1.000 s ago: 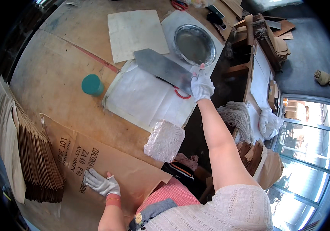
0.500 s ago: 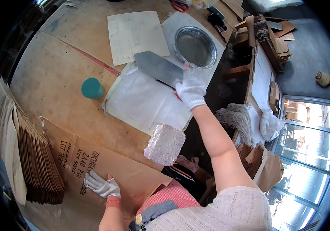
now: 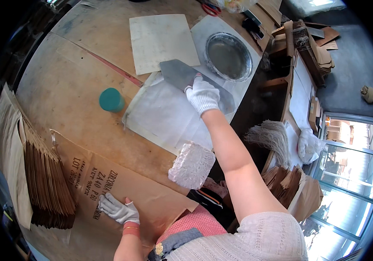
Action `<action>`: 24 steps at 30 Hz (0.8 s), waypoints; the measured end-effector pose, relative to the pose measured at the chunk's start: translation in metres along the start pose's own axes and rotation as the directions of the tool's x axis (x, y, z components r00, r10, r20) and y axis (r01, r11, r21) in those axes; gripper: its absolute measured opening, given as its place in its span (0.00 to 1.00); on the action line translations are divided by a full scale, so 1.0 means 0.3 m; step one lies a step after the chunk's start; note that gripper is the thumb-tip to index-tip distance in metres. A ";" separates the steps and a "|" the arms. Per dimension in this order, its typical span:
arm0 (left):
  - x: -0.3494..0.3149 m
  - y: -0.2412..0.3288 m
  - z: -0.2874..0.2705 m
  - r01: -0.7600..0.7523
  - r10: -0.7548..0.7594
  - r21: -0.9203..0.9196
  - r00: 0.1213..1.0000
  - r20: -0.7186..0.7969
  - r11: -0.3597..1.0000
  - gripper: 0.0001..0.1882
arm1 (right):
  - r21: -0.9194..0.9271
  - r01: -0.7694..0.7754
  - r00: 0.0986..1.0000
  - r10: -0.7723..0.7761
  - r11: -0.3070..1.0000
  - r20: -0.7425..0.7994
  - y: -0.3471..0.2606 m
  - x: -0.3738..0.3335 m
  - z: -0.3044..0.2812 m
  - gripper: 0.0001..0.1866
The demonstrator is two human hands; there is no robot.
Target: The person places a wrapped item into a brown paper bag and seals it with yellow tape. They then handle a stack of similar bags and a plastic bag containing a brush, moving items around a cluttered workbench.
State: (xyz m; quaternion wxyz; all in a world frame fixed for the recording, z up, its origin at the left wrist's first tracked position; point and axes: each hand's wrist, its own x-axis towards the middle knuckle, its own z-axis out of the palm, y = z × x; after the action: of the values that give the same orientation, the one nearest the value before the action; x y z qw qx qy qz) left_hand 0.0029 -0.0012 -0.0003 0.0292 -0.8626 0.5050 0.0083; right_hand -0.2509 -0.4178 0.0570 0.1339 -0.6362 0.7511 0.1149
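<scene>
In its white glove, my left hand [image 3: 119, 209] lies open on a brown paper bag [image 3: 151, 182] with dark print, fingers stretched to the left. My right hand [image 3: 204, 95], gloved too with bare fingertips, is closed across the middle of a flat grey metal plate [image 3: 175, 74] with angled corners. One fingertip reaches the plate's far edge; other fingers curl near its near edge. Beneath the plate are white sheets [image 3: 156, 108]. A round metal bowl [image 3: 229, 56] with a whitened rim stands just beyond. Nearer me, by the right forearm, sits a whitish crinkled block [image 3: 191, 166].
A teal cylinder [image 3: 111, 100] stands left of the sheets. Folded brown bags [image 3: 49, 182] are stacked at the left. Beyond the plate lies a cream board [image 3: 163, 43]; red-handled scissors [image 3: 211, 8] lie farther back. White strings [image 3: 271, 137] hang at the right.
My right hand has moved left from the plate's right end to its middle, uncovering that end. My left hand stays on the bag. The whole view has shifted slightly.
</scene>
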 end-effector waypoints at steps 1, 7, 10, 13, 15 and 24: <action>0.000 0.002 0.003 0.014 -0.014 0.015 1.000 0.020 1.000 0.50 | 0.032 0.068 0.994 -0.066 0.997 -0.083 0.009 -0.046 0.000 0.36; 0.020 0.009 -0.021 0.020 -0.020 0.011 0.998 0.066 1.000 0.51 | 0.892 0.020 0.999 0.026 0.451 -0.036 0.189 -0.142 0.031 0.31; 0.006 0.007 -0.011 0.016 -0.016 0.010 1.000 0.020 1.000 0.48 | 0.579 -0.386 0.922 -0.320 -0.718 0.219 0.206 -0.254 -0.071 0.40; -0.004 -0.006 0.020 0.016 -0.016 0.016 1.000 0.015 1.000 0.47 | 0.567 -0.450 0.864 -0.496 -0.690 0.082 0.177 -0.368 -0.132 0.51; -0.007 -0.006 0.026 0.010 -0.010 0.024 1.000 -0.011 1.000 0.47 | 0.591 -0.469 0.825 -0.564 -0.656 0.030 0.151 -0.427 -0.153 0.54; -0.018 -0.014 0.028 0.036 -0.036 0.095 0.999 0.002 0.995 0.46 | 0.893 -0.217 0.909 -0.415 -0.394 0.038 0.143 -0.611 -0.083 0.50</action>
State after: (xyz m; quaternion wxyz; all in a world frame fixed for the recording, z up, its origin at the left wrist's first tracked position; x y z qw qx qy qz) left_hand 0.0040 0.0062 -0.0084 0.0710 -0.8692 0.4892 -0.0147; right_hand -0.2663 -0.2498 0.1440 0.7510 -0.2675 0.3965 -0.4552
